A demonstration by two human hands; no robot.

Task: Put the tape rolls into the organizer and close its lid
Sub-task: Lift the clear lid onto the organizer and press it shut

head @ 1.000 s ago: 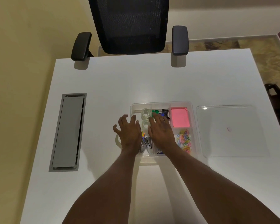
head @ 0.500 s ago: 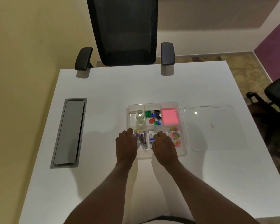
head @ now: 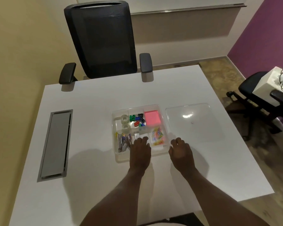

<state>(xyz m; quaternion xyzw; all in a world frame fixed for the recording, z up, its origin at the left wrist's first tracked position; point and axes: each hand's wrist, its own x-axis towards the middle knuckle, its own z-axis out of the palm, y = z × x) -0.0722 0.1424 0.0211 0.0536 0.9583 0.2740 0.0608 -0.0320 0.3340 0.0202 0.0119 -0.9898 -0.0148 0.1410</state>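
Tape rolls (head: 125, 122): in organizer (head: 164, 121), far-left compartment. Lid (head: 193, 122): off, right, on table (head: 95, 98). Left hand (head: 140, 150), right hand (head: 180, 150): grip empty, fingers loose. Next: fetch lid.

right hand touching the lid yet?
Apart. The head view shows the right hand over bare table just right of the organizer, with white table between its fingertips and the clear lid.

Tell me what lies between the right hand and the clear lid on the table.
Nothing: in the head view, only bare white table separates the right hand from the clear lid, which lies flat beside the organizer.
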